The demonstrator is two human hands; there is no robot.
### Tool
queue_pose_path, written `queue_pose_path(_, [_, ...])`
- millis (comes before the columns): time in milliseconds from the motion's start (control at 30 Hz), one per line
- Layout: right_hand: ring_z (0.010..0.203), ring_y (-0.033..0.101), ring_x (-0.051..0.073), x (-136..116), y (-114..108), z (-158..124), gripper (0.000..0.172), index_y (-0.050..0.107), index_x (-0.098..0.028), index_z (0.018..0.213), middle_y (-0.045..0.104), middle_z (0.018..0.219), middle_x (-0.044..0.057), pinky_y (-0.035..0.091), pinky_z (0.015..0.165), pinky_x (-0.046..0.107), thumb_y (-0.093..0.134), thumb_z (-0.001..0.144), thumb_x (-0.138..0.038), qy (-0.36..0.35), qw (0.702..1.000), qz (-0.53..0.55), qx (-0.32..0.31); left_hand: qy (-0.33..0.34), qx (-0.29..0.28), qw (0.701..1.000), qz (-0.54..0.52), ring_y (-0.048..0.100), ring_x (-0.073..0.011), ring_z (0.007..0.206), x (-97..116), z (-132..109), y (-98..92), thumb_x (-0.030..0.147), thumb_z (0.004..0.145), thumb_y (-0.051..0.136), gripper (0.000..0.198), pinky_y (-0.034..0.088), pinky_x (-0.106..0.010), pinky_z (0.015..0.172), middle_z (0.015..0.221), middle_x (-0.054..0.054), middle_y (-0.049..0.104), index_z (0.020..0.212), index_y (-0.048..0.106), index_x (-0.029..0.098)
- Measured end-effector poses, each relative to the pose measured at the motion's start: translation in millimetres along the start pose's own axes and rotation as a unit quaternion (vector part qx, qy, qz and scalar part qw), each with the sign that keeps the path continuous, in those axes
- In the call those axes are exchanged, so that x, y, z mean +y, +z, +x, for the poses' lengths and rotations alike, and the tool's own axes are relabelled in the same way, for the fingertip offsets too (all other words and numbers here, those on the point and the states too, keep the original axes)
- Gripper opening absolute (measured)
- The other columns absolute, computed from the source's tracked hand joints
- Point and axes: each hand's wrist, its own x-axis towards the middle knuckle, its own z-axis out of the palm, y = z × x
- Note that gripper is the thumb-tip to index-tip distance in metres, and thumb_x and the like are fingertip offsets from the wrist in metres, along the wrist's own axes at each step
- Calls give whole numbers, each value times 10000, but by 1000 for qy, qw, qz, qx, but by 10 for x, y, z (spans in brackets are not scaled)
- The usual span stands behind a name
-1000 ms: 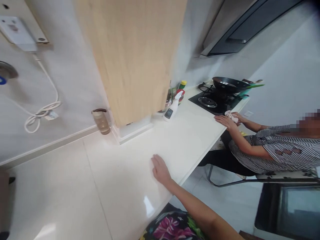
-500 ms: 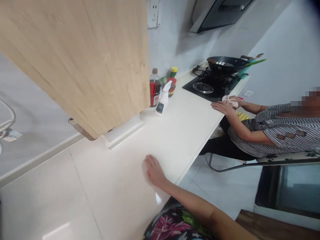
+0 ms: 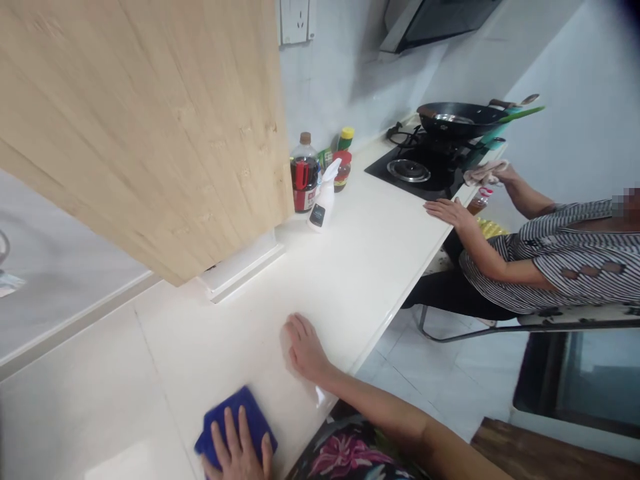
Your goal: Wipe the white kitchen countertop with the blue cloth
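At the bottom, my left hand [image 3: 240, 448] lies palm down with spread fingers on a folded blue cloth [image 3: 247, 408], pressing it to the white countertop [image 3: 345, 273]. Farther up and to the right, my right hand [image 3: 306, 350] rests loosely on the bare counter surface, its fingers a little bent and nothing visible in them. A white spray bottle [image 3: 323, 203] stands near the wall, beside a dark sauce bottle [image 3: 305, 175], a red-lidded jar [image 3: 342, 172] and a yellow-capped container [image 3: 345, 139]. Neither of my hands touches these.
Across the counter, a seated person [image 3: 515, 267] in a striped top holds a pale cloth [image 3: 485, 173] by the black stove [image 3: 425, 167]; their other hand lies on the counter edge. A wok [image 3: 457, 123] sits on the stove. A wooden cabinet [image 3: 150, 127] overhangs the left side.
My left hand and the blue cloth have come into view at the bottom. My right hand has hardly moved. The other person's pale cloth has lifted and shifted right, away from their other hand.
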Motion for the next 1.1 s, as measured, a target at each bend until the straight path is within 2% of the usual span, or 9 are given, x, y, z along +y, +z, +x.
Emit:
queue_pose_path(167, [1393, 432, 246, 138, -3, -46, 598, 496, -190, 1387, 527, 1434, 114, 367, 1188, 522, 415, 801, -98, 19, 985, 148, 89, 56, -19, 998, 9, 134, -349, 1538, 415, 379, 60, 317, 939, 441, 679, 137, -700, 1193, 1611, -135, 333, 1580, 248, 200])
queue_pose_path(267, [1290, 547, 211, 258, -109, -97, 552, 467, -202, 1405, 587, 1365, 113, 469, 1113, 460, 353, 870, -128, 48, 978, 168, 117, 79, -19, 997, 2, 112, -349, 1542, 657, 581, 134, 312, 932, 444, 631, 99, -688, 1203, 1617, -130, 325, 1543, 360, 180])
queue_pose_path(367, [1213, 607, 192, 339, -258, -159, 513, 465, -211, 1395, 622, 1314, 111, 523, 1049, 409, 337, 902, -152, 67, 972, 179, 138, 101, -23, 994, -18, 108, -356, 1541, 891, 789, 275, 331, 924, 469, 644, 69, -687, 1206, 1630, -126, 297, 1543, 364, 189])
queue_pose_path(600, [1189, 624, 196, 416, -478, -233, 494, 481, -206, 1367, 631, 1293, 109, 548, 1022, 421, 378, 885, -173, 65, 965, 166, 192, 146, -67, 986, -36, 62, -400, 1536, 1620, 1374, 705, 426, 935, 488, 684, 31, -740, 1173, 1652, -131, 228, 1559, 314, 209])
queue_pose_path(733, [1275, 564, 230, 558, -606, -165, 530, 467, -182, 1403, 585, 1362, 130, 493, 1092, 496, 377, 881, -175, 58, 966, 119, 220, 182, -89, 977, -69, 122, -416, 1525, 1894, 1619, 760, 420, 942, 494, 659, 63, -767, 1158, 1645, -135, 251, 1549, 349, 208])
queue_pose_path(833, [1335, 507, 245, 617, -651, -88, 536, 449, -174, 1432, 545, 1413, 139, 449, 1130, 531, 367, 902, -183, 51, 970, 95, 219, 216, -64, 964, -143, 223, -338, 1519, 1715, 1680, 705, 328, 981, 423, 531, 180, -689, 1194, 1631, -125, 302, 1501, 443, 221])
queue_pose_path(933, [1395, 437, 260, 553, -592, 27, 526, 458, -143, 1438, 500, 1467, 156, 398, 1167, 543, 373, 923, -205, 36, 981, 47, 184, 230, -6, 949, -215, 241, -236, 1522, 1241, 1705, 644, 225, 1002, 336, 497, 306, -517, 1209, 1621, -156, 318, 1477, 460, 150])
queue_pose_path(1000, [1449, 360, 279, 463, -517, 126, 527, 463, -111, 1444, 461, 1510, 166, 330, 1203, 559, 371, 936, -218, 21, 991, -15, 130, 187, 36, 957, -218, 201, -247, 1533, 869, 1739, 617, 225, 1003, 339, 488, 265, -531, 1224, 1595, -177, 360, 1460, 472, 120])
queue_pose_path(1100, [1504, 248, 313, 339, -424, 269, 542, 443, -99, 1477, 391, 1570, 166, 191, 1241, 596, 374, 967, -271, 1, 994, -107, 35, 91, 51, 979, -177, 197, -295, 1531, 389, 1821, 594, 270, 998, 353, 498, 252, -548, 1220, 1567, -218, 388, 1436, 490, 75])
